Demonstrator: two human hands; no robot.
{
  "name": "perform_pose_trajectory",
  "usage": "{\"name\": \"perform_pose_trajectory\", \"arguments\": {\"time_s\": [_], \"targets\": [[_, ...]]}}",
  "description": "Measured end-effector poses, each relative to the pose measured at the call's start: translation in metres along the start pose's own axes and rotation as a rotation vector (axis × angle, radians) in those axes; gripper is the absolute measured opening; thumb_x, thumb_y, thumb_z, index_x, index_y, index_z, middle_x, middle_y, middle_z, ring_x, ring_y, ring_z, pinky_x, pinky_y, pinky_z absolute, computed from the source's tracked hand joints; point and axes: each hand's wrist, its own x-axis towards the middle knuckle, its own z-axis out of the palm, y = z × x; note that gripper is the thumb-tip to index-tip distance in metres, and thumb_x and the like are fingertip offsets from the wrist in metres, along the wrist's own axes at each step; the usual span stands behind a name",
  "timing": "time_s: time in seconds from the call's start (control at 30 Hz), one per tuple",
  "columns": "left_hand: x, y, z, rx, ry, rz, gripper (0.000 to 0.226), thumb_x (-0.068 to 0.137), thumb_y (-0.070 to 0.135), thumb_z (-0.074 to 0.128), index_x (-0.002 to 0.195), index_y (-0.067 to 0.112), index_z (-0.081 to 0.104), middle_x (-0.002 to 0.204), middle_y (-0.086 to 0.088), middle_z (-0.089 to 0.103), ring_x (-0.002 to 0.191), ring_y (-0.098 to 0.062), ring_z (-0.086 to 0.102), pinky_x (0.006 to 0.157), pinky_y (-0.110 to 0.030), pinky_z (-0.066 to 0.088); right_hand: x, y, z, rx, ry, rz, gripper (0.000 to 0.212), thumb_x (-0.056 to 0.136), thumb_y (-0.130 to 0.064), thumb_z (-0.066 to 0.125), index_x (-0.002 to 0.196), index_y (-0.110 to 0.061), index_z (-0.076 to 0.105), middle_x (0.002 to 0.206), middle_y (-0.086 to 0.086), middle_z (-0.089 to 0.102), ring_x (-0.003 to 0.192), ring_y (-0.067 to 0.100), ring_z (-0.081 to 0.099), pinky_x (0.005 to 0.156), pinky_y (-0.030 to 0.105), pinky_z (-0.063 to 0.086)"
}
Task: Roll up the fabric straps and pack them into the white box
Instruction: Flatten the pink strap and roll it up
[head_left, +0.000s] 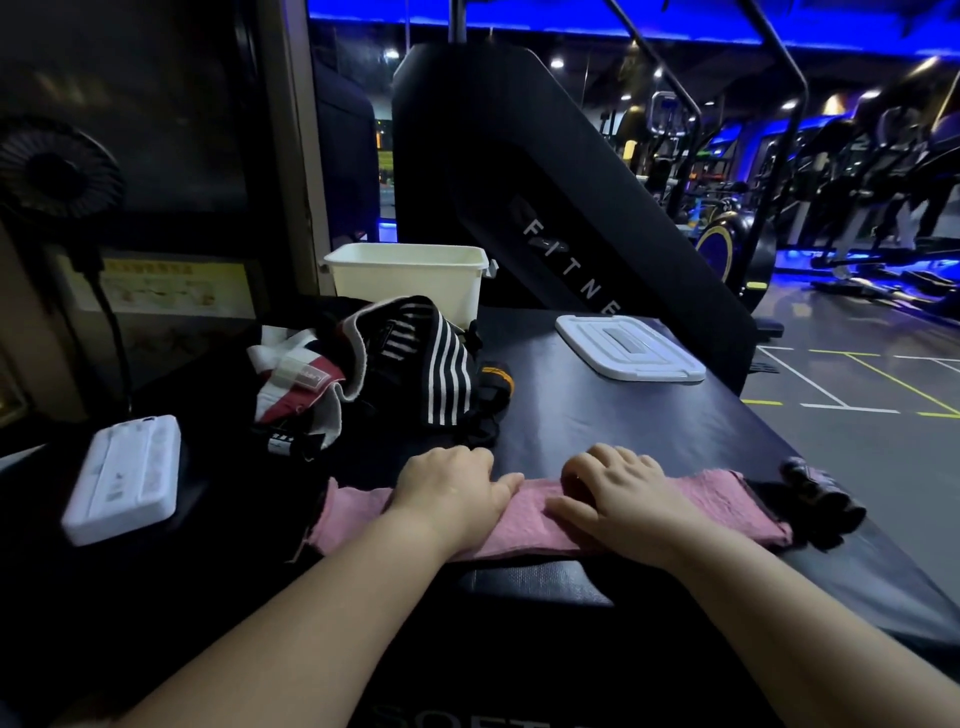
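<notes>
Left fingers (460, 457): bent over the far edge of the strap, tips hidden; whether they pinch it cannot be told.
Thumb: laid along the cloth.
Left hand (452, 491): rests on the strap.
Right fingers (628, 460): spread, lightly bent, pressing down, grasping nothing.
Right hand (618, 496): palm down on the strap.

Long pink crinkled fabric strap (530, 501): flat and unrolled across the near edge of the dark padded table (597, 415). Its black bunched end piece (821, 501) lies at the right.

Step, as judged: flattening, before the roll begins.
Next move calls for a tight first turn from one end, edges kept square.

Heap of striped black, white and red straps (410, 358): unrolled, just before the open white plastic box (410, 283).
Flat white lid (631, 351): apart, to the right.
</notes>
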Motion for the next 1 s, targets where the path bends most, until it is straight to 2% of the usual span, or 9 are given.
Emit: {"name": "perform_pose_trajectory", "arguments": {"time_s": [0.13, 0.27, 0.33, 0.47, 0.57, 0.67, 0.77, 0.87, 1.0], "targets": [[-0.007, -0.016, -0.003, -0.019, 0.004, -0.010, 0.045, 0.097, 0.059, 0.033, 0.078, 0.022, 0.051, 0.100, -0.002, 0.065, 0.102, -0.027, 0.058, 0.077, -0.034, 0.039, 0.002, 0.001, 0.001, 0.007, -0.021, -0.002, 0.081, 0.065, -0.084, 0.005, 0.112, -0.032, 0.048, 0.117, -0.008, 0.050, 0.118, 0.015, 0.043, 0.096, 0.033, 0.031], [-0.007, -0.024, -0.002, -0.103, -0.030, 0.033, 0.048, 0.098, 0.053, 0.036, 0.064, 0.020, 0.036, 0.090, -0.003, 0.062, 0.094, -0.027, 0.058, 0.069, -0.032, 0.033, 0.008, -0.003, -0.006, -0.006, -0.088, -0.002, 0.053, 0.088, -0.070, 0.036, 0.118, -0.028, 0.048, 0.126, -0.004, 0.048, 0.125, 0.018, 0.039, 0.102, 0.035, 0.030], [-0.007, -0.024, -0.001, -0.130, -0.027, 0.049, 0.047, 0.098, 0.053, 0.035, 0.064, 0.020, 0.035, 0.083, 0.000, 0.058, 0.091, -0.027, 0.058, 0.068, -0.032, 0.034, 0.011, -0.009, -0.012, -0.006, -0.080, -0.036, 0.050, 0.090, -0.065, 0.040, 0.122, -0.028, 0.048, 0.129, -0.004, 0.048, 0.127, 0.018, 0.039, 0.104, 0.035, 0.029], [-0.010, -0.026, -0.001, -0.176, 0.010, 0.065, 0.044, 0.098, 0.053, 0.035, 0.072, 0.019, 0.043, 0.084, 0.001, 0.060, 0.087, -0.025, 0.058, 0.071, -0.035, 0.042, 0.014, -0.028, -0.009, 0.053, -0.026, -0.183, 0.084, 0.070, -0.084, 0.016, 0.121, -0.028, 0.053, 0.120, -0.002, 0.053, 0.118, 0.020, 0.047, 0.099, 0.034, 0.036], [-0.014, -0.024, -0.004, -0.177, 0.031, 0.053, 0.039, 0.099, 0.050, 0.034, 0.075, 0.021, 0.044, 0.089, 0.000, 0.062, 0.090, -0.024, 0.058, 0.074, -0.035, 0.042, 0.014, -0.029, -0.005, 0.079, 0.006, -0.194, 0.094, 0.064, -0.092, 0.015, 0.114, -0.022, 0.052, 0.116, 0.000, 0.057, 0.111, 0.022, 0.053, 0.094, 0.034, 0.040], [-0.019, -0.025, -0.005, -0.139, 0.053, -0.004, 0.038, 0.098, 0.052, 0.036, 0.077, 0.022, 0.043, 0.094, 0.000, 0.063, 0.096, -0.024, 0.057, 0.075, -0.034, 0.038, 0.013, -0.023, -0.005, 0.072, 0.053, -0.219, 0.092, 0.066, -0.089, 0.013, 0.110, -0.018, 0.049, 0.112, 0.001, 0.059, 0.105, 0.024, 0.056, 0.087, 0.034, 0.041], [-0.024, -0.032, -0.005, -0.041, 0.088, -0.058, 0.045, 0.094, 0.062, 0.036, 0.076, 0.021, 0.043, 0.096, 0.000, 0.063, 0.100, -0.024, 0.056, 0.078, -0.034, 0.038, 0.011, -0.016, -0.002, 0.101, 0.068, -0.234, 0.081, 0.070, -0.086, 0.022, 0.106, -0.017, 0.047, 0.108, 0.001, 0.062, 0.101, 0.025, 0.058, 0.081, 0.035, 0.042], [-0.026, -0.038, -0.006, -0.006, 0.104, -0.079, 0.048, 0.091, 0.067, 0.035, 0.076, 0.022, 0.043, 0.097, 0.000, 0.063, 0.100, -0.024, 0.056, 0.078, -0.034, 0.038, 0.009, -0.010, -0.003, 0.137, 0.084, -0.243, 0.090, 0.063, -0.093, 0.011, 0.103, -0.019, 0.043, 0.103, 0.001, 0.063, 0.096, 0.027, 0.059, 0.076, 0.036, 0.044], [-0.023, -0.040, -0.005, -0.115, 0.072, -0.021, 0.049, 0.092, 0.064, 0.038, 0.068, 0.021, 0.038, 0.078, 0.004, 0.054, 0.091, -0.023, 0.057, 0.072, -0.033, 0.036, 0.008, -0.009, -0.004, 0.148, 0.088, -0.262, 0.093, 0.062, -0.095, 0.015, 0.107, -0.019, 0.047, 0.103, -0.001, 0.064, 0.095, 0.026, 0.059, 0.073, 0.035, 0.042]]}}
